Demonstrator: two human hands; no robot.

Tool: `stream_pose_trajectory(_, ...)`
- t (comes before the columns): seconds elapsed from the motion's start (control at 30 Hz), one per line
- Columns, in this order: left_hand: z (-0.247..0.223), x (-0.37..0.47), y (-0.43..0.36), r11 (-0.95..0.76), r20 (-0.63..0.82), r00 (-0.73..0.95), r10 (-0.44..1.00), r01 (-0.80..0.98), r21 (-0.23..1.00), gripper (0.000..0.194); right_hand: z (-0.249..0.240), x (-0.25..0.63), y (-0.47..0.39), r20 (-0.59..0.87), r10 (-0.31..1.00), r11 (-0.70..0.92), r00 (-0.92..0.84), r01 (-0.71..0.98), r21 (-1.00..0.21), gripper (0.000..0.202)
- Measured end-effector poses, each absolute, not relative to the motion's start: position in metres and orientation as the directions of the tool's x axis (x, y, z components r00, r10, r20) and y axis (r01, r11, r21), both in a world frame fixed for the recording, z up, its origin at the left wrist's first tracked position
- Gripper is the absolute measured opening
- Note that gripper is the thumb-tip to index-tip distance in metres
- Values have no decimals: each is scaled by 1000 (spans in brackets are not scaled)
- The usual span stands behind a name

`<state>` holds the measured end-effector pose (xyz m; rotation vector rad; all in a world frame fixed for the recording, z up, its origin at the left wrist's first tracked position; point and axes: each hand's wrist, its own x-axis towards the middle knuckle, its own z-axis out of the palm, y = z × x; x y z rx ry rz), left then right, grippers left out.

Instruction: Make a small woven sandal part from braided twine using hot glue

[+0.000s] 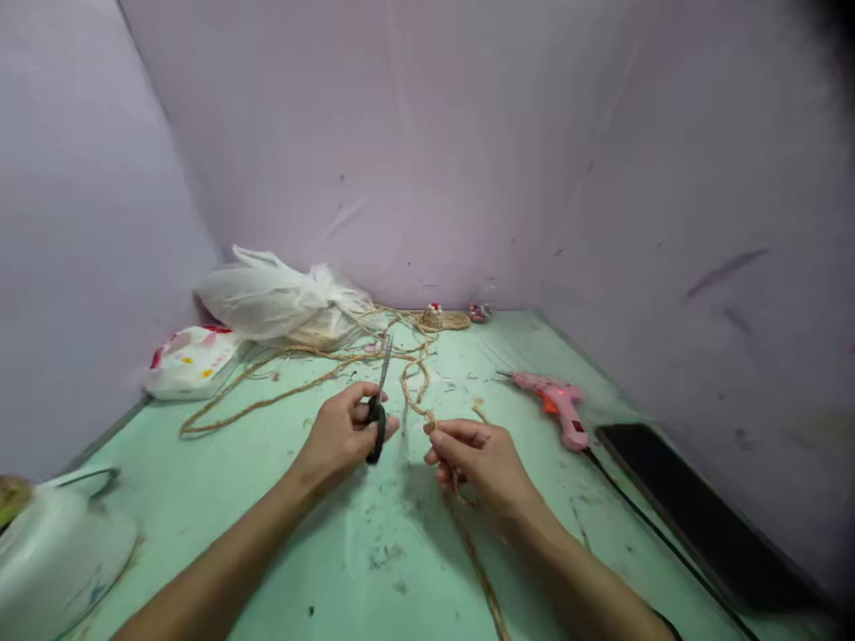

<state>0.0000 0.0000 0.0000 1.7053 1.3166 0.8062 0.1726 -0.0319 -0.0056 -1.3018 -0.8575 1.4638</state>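
Black-handled scissors (pixel 375 429) are in my left hand (pixel 340 432), its fingers closed on the handles. The blades point up and away, toward the back of the table. Just to the right, my right hand (pixel 477 458) pinches a brown twine rope (pixel 418 396) between thumb and fingers. One stretch of that rope runs back from the pinch in a twisted loop. Another stretch hangs below the hand and trails toward the front edge. A small stub of rope (pixel 479 414) shows just behind the right hand.
A pink glue gun (pixel 551 396) with a black cord lies at right, beside a dark flat phone-like slab (pixel 695 507). At back left sit a white plastic bag (pixel 280 294) and a white packet (pixel 197 361). A white rounded object (pixel 67 552) stands front left.
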Motion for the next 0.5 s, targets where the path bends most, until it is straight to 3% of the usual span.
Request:
stream_pose_trajectory(0.13, 4, -3, -11, -417, 174, 407, 897, 645, 641, 25, 0, 177, -31, -254, 965, -236, 65, -210, -949, 33)
stream_pose_trajectory(0.3, -8, -4, -15, -634, 311, 563, 766, 742, 218, 47, 1, 177, -32, -180, 980, -161, 87, -194, -968, 31)
stream_pose_trajectory(0.5, -16, -6, -13, -661, 386, 592, 708, 747, 68, 50, 1, 176, -34, -177, 978, -170, 106, -72, -983, 22)
